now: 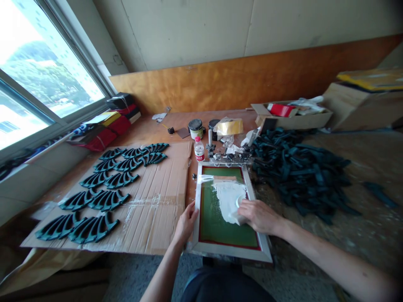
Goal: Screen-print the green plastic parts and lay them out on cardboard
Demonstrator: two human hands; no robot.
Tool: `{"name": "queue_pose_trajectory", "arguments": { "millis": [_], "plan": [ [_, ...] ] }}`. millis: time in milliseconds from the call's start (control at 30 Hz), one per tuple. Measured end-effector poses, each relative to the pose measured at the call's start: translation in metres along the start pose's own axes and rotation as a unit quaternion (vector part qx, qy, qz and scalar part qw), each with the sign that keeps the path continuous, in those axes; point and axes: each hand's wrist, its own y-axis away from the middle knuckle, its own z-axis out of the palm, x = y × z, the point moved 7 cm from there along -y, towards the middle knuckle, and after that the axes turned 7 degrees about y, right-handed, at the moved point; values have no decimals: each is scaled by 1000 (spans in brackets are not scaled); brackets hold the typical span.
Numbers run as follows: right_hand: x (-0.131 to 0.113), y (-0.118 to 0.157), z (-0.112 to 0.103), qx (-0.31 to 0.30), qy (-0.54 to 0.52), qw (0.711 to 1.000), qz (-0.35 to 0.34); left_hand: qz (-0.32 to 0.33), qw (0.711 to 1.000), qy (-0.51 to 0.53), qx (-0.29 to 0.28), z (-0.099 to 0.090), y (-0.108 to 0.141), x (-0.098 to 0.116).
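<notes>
A metal-framed screen (pixel 206 248) with a green mesh lies in front of me. White paste (pixel 227 200) is spread over its upper middle, and a wooden-edged squeegee (pixel 224 178) rests at the top of the mesh. My right hand (pixel 256 214) is closed over the paste's lower right edge, round something pale and mostly hidden by the fingers. At the frame's left side, my left hand (pixel 188 218) pinches the metal edge. A clamp base (pixel 231 160) stands at the frame's far end.
Dark green curved parts (pixel 108 200) lie in rows on cardboard (pixel 157 226) at the left. A heap of similar dark parts (pixel 296 167) is at the right. Behind are a red-capped bottle (pixel 199 150), a jar (pixel 195 130), a tape roll (pixel 231 126) and an open box (pixel 302 121).
</notes>
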Motion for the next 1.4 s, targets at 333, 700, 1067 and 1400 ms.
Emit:
{"name": "queue_pose_trajectory", "arguments": {
  "millis": [333,700,1067,1400],
  "plan": [
    [-9,7,6,67,-12,997,26,-2,998,60,-16,3,1,5],
    [107,-28,-87,146,58,934,320,-14,992,124,-2,-17,21,82],
    [66,29,46,56,13,954,294,199,940,264,87,-18,-24,228],
    [-35,-3,17,177,-59,966,180,-193,945,259,-61,104,49,29]
  ]
}}
